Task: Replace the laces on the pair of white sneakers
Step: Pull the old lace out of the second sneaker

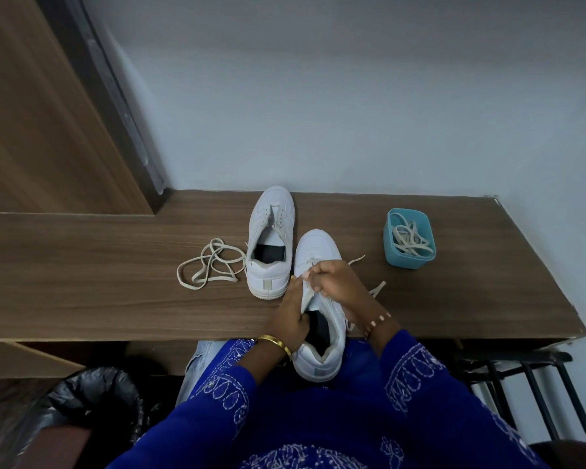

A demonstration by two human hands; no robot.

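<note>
Two white sneakers sit on the wooden desk [82, 265]. The far sneaker [270, 242] stands toe toward the wall, unlaced, its dark insole showing. Just left of it a loose cream lace [210, 265] lies in tangled loops on the desk. The near sneaker [320, 309] overhangs the desk's front edge, heel toward the person, and touches the far sneaker's side. The left hand [290, 319], with a gold bangle at the wrist, grips the near sneaker's tongue and collar, fingers curled into the opening. The right hand [332, 279], with a beaded bracelet at the wrist, is curled over the eyelet area and pinches a lace [356, 260] whose ends trail out to the right on the desk. A teal tub [409, 258], well to the right of the sneakers, holds more coiled laces [409, 237]. No brand marks or writing can be read on the sneakers or the tub.
</note>
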